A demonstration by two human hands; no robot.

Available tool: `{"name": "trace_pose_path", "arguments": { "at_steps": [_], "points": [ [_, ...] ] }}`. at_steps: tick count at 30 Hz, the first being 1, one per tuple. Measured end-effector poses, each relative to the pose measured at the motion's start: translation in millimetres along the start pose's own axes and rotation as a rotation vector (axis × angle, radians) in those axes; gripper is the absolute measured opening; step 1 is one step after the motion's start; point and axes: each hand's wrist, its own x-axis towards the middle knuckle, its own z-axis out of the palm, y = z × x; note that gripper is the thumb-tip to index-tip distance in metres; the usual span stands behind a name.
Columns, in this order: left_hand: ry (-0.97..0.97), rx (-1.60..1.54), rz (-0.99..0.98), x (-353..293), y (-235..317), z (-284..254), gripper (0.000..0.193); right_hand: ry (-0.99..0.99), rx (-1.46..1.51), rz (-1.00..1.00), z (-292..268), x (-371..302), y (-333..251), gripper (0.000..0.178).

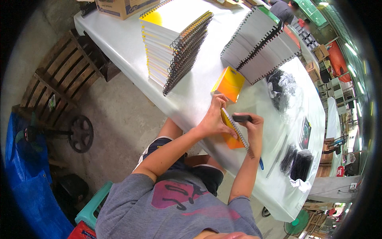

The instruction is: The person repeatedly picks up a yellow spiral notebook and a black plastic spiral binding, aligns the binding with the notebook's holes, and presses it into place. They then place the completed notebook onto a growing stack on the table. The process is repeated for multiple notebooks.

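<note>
My left hand (213, 120) is closed round a small yellow-orange spiral notebook (233, 142), tilted on edge at the table's near side with its coil facing right. A dark coil end sticks out past the notebook's lower corner, close to my right wrist. Closed in my right hand (255, 128) is a black-handled tool (242, 118), held against the coil; its working end is hidden. Just beyond my hands lies a small stack of yellow-orange notebooks (229, 84).
A tall stack of coil-bound notebooks (175, 47) stands at the far left of the white-covered table (199, 89), with larger white bound stacks (258, 46) to its right. Black coils (301, 165) and a plastic bag (284, 91) lie at the right. Another person (282, 11) is far off.
</note>
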Motion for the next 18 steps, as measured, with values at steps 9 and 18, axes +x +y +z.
{"name": "trace_pose_path", "arguments": {
  "at_steps": [9,18],
  "points": [
    [-0.017,0.003,-0.012,0.0,-0.6,-2.2,0.092,-0.053,0.346,-0.087,1.7,-0.1,3.6,0.017],
    [-0.005,0.009,0.037,-1.3,-6.5,-0.2,0.092,-0.095,0.355,-0.054,11.1,3.4,0.6,0.021]
  ]
}}
